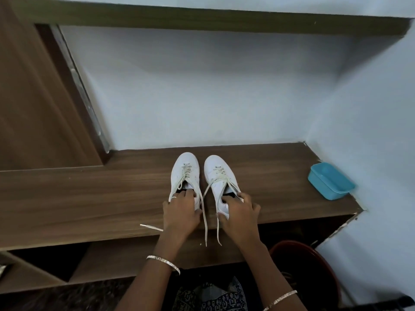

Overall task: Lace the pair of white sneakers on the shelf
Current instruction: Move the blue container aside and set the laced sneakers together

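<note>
Left sneaker [185, 173] and right sneaker [219, 173] side by side mid-shelf [67, 198], heels near front edge, laces trailing over it. Left grip [180, 212] curled round left heel collar, right grip [239, 215] round right one. Wide run of shelf leftward; blue tub [330, 180] far right by wall, well apart.

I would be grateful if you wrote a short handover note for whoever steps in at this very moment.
Left hand: grips the heel end of the left sneaker.
Right hand: grips the heel end of the right sneaker.
Both sneakers stand side by side on the shelf, toes toward the wall; a blue container sits at its right end.
Done: laces cross the front eyelets of both.
Left: the lace ends trail loose toward the shelf's front edge; the upper eyelets look unthreaded and nothing is tied.
</note>
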`<move>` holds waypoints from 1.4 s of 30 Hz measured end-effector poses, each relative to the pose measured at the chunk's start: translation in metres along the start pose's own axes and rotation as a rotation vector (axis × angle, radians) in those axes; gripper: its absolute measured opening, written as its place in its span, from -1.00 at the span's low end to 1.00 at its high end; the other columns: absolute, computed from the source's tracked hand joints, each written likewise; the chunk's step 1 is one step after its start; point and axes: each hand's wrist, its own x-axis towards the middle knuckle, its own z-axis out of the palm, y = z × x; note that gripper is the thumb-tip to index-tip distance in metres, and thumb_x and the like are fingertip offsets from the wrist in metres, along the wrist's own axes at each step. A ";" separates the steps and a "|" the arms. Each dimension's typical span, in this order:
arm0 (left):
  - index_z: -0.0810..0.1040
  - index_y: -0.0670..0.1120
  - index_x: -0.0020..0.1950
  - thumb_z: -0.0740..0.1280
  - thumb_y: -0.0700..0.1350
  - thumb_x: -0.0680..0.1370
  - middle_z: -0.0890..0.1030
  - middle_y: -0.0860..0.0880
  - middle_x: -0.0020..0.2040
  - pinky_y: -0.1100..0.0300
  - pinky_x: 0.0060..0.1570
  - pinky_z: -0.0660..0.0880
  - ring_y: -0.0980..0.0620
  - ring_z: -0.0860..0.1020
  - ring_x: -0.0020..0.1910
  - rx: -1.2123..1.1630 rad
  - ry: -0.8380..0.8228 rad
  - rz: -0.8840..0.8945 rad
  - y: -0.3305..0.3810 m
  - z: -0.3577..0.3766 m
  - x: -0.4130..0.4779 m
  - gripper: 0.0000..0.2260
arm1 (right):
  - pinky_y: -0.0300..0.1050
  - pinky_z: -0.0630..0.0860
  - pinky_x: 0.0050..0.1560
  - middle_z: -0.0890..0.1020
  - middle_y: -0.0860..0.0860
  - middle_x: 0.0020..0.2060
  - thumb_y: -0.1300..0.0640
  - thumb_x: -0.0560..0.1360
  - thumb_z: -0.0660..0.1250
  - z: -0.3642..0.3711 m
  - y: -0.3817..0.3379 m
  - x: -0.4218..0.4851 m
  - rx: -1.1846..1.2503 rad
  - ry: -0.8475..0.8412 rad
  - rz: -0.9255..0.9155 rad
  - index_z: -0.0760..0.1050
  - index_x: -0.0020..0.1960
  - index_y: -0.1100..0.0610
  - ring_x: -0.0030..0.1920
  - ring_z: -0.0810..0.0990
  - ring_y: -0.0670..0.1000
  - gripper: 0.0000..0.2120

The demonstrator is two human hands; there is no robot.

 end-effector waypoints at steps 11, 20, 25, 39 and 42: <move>0.50 0.06 0.22 0.47 0.18 0.44 0.62 0.01 0.08 0.12 -0.04 0.41 -0.08 0.59 0.09 -0.058 -0.153 -0.006 -0.009 0.004 0.039 -0.58 | -0.08 0.45 0.08 0.64 -0.09 -0.07 -0.09 0.49 0.44 0.001 0.002 0.032 0.047 -0.137 0.007 0.62 0.04 -0.01 0.07 0.57 -0.02 -0.80; 0.43 0.08 -0.14 0.54 0.21 0.32 0.55 0.11 -0.21 0.19 -0.36 0.31 0.03 0.55 -0.23 -0.237 -0.200 0.047 -0.003 -0.016 0.082 -0.63 | -0.15 0.28 -0.28 0.43 -0.13 -0.44 -0.08 0.42 0.52 -0.017 -0.006 0.078 0.098 -0.197 -0.001 0.30 -0.36 -0.02 -0.32 0.44 -0.03 -0.59; 0.50 0.08 -0.03 0.52 0.13 0.37 0.60 0.13 -0.14 0.19 -0.29 0.31 0.05 0.58 -0.15 -0.270 -0.203 0.098 0.017 -0.058 0.093 -0.70 | -0.18 0.32 -0.28 0.46 -0.11 -0.40 -0.06 0.43 0.52 -0.051 -0.012 0.102 0.151 -0.318 0.124 0.26 -0.35 -0.03 -0.28 0.52 -0.01 -0.56; 0.49 0.09 -0.07 0.41 0.22 0.34 0.60 0.09 -0.18 0.01 -0.12 0.54 0.03 0.58 -0.15 -0.303 -0.633 0.377 0.115 -0.174 0.050 -0.70 | -0.13 0.42 -0.17 0.65 0.02 -0.12 -0.03 0.37 0.51 -0.242 -0.017 0.065 0.159 -0.529 0.476 0.60 -0.05 0.06 -0.05 0.63 0.12 -0.76; 0.48 0.07 -0.07 0.42 0.17 0.40 0.57 0.09 -0.23 0.04 -0.18 0.52 0.06 0.55 -0.21 -0.228 -0.653 0.553 0.152 -0.185 0.035 -0.75 | -0.11 0.44 -0.17 0.58 0.01 -0.19 -0.04 0.35 0.52 -0.277 0.002 0.033 0.182 -0.484 0.616 0.60 -0.06 0.08 -0.06 0.62 0.14 -0.74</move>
